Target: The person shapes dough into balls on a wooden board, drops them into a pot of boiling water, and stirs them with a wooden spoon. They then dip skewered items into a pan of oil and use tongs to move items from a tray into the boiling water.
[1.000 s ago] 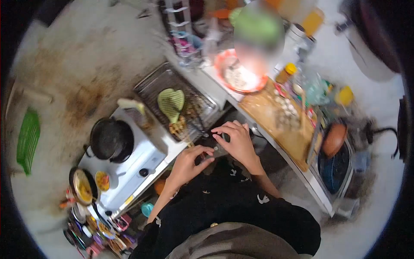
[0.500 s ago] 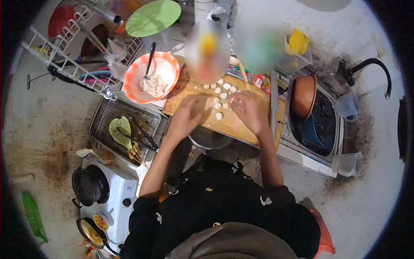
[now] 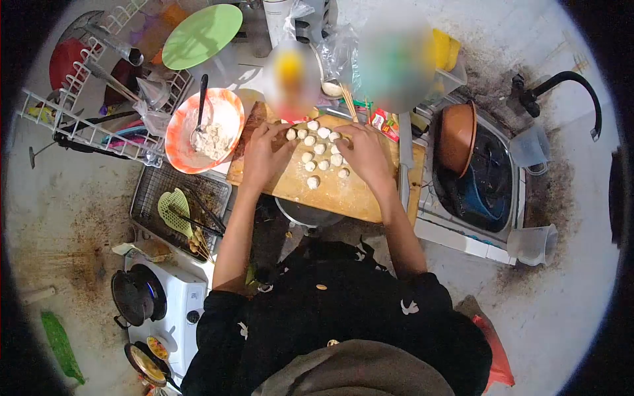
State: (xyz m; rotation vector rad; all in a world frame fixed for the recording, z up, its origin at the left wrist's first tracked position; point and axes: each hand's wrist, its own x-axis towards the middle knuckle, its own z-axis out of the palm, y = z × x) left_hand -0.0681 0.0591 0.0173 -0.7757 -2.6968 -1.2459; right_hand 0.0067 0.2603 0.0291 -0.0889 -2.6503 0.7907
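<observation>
Several small white dough balls lie grouped on a wooden cutting board. My left hand is at the left side of the group, its fingertips beside the leftmost ball; whether it grips that ball is unclear. On the right side my right hand reaches in, fingertips close to the balls there, and what lies between them is hidden. An orange-and-white bowl with white dough and a spoon stands left of the board.
A knife lies along the board's right side. Farther right, a sink holds a brown bowl. At left are a wire-rack tray, a stove with pans, and a dish rack.
The view has shifted, so the board and bowl appear farther left. Both hands have moved up the board to the sides of the balls, and more balls are visible.
</observation>
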